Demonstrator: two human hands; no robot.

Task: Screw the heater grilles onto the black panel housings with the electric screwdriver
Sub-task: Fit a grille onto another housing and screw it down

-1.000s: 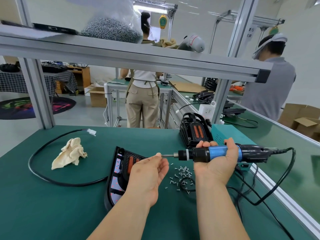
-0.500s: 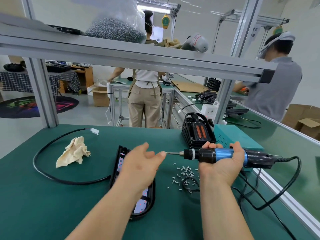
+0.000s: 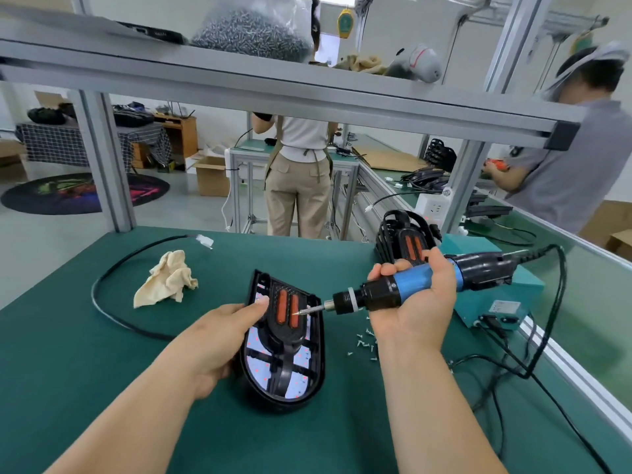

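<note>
Left grip (image 3: pixel 219 340) clamps panel (image 3: pixel 284 371) edge; right grip (image 3: pixel 417 302) wraps screwdriver (image 3: pixel 410 283), bit aimed left of it at grille (image 3: pixel 287 309). I'd stand bit upright, seat in hole & brace panel w/ left grip.

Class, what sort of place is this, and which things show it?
Probably a small assembly workshop: a green-matted workbench, an electric screwdriver in the right hand, loose screws beside a black panel housing, other workers at benches.
</note>
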